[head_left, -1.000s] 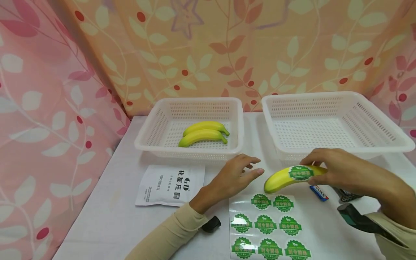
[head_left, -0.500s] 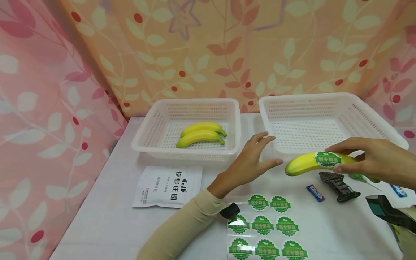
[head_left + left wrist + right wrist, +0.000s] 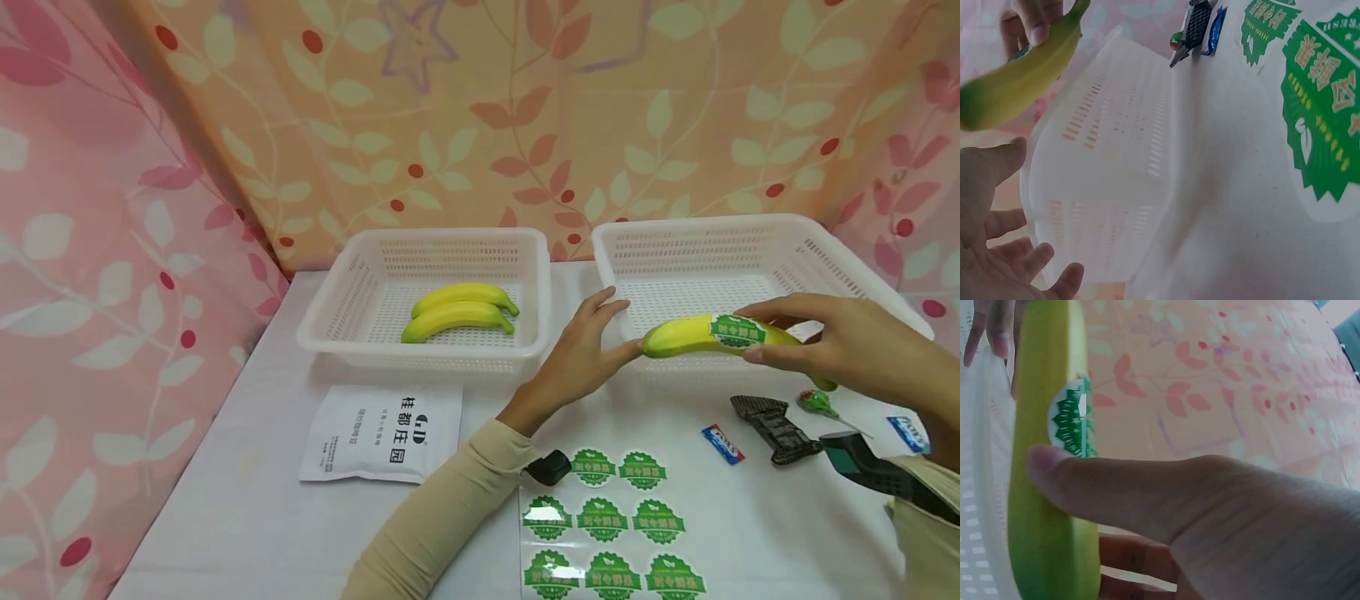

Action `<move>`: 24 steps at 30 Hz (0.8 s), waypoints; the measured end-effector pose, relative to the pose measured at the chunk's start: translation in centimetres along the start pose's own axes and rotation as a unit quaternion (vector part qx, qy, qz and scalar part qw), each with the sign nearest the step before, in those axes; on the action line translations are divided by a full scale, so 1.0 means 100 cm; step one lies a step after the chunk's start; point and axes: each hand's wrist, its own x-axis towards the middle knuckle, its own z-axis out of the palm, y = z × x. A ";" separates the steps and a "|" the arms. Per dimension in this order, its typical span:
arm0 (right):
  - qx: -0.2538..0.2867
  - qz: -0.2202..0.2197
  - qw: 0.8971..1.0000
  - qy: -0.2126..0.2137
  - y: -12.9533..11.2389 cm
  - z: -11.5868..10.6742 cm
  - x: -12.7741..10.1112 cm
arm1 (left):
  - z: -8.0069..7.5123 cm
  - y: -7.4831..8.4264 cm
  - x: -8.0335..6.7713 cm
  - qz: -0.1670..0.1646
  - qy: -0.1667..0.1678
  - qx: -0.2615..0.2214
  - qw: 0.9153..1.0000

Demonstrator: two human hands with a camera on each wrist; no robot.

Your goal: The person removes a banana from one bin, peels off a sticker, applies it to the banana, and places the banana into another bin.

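My right hand [image 3: 847,333] pinches a yellow banana [image 3: 682,337] with greenish ends, thumb on the near side. A round green sticker [image 3: 737,331] lies on its skin, partly under the fingertips. The banana is held in the air over the front edge of the right white basket [image 3: 750,371]. Beside that basket's front left corner is my left hand [image 3: 577,358], fingers loosely spread and gripping nothing; in the left wrist view its fingers [image 3: 1007,222] are by the basket's rim. Whether they touch it I cannot tell. The thumb is close to the banana's tip.
Two bananas [image 3: 457,322] lie in the left white basket [image 3: 420,354]. A white pouch [image 3: 382,433] is in front of it. A sheet of green stickers [image 3: 602,520] lies front centre. Right of it are a dark wrapper [image 3: 776,429], small blue wrappers [image 3: 722,444] and a lollipop [image 3: 817,402].
My right hand has lifted the banana from beside the sticker sheet, first rightward, then up to the right basket's front edge. My left hand has moved forward and right towards that basket.
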 end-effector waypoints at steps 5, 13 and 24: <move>-0.012 -0.008 1.000 0.013 0.000 -0.016 0.024 | -0.001 -0.001 -0.001 -0.001 0.004 -0.014 1.000; -0.028 -0.058 0.998 -0.021 0.009 -0.034 0.076 | -0.003 -0.001 -0.002 -0.010 -0.005 -0.019 1.000; -0.008 -0.026 0.981 -0.190 0.023 -0.023 0.124 | -0.004 0.001 -0.001 -0.015 -0.014 -0.023 1.000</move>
